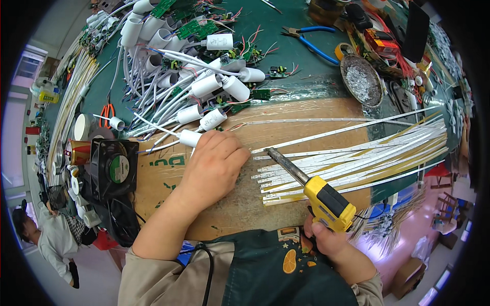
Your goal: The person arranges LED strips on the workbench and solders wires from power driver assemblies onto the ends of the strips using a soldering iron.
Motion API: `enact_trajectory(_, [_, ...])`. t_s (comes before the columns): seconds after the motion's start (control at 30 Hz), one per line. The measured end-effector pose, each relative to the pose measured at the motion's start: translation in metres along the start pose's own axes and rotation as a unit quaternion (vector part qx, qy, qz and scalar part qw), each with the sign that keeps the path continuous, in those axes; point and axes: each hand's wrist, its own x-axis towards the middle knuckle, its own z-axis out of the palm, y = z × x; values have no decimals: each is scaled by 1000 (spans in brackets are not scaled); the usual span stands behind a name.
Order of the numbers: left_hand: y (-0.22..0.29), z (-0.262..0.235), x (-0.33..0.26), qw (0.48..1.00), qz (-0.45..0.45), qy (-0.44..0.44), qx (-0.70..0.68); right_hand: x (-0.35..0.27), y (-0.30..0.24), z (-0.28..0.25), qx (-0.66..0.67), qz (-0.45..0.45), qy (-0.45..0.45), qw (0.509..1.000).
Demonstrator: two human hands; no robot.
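While the right hand [326, 237] grips a yellow soldering iron [311, 191], the left hand [217, 166] covers — seemingly — a white cap [190, 137].

The left hand [214, 166] lies palm down with its fingers curled under, knuckles up, the bare forearm running back toward the lower left. The right hand [329, 237] sits low and close to the body, fingers wrapped in a closed grip with the thumb uppermost, its wrist bent back toward the chest.
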Motion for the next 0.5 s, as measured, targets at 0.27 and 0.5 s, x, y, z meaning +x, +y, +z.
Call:
enact_trajectory(0.27, [4, 1, -1, 999, 5, -9, 41, 3, 8, -2, -43, -58, -3, 997])
enact_trajectory(0.5, [8, 3, 1, 999, -14, 8, 42, 4, 11, -4, -51, -62, -22, 997])
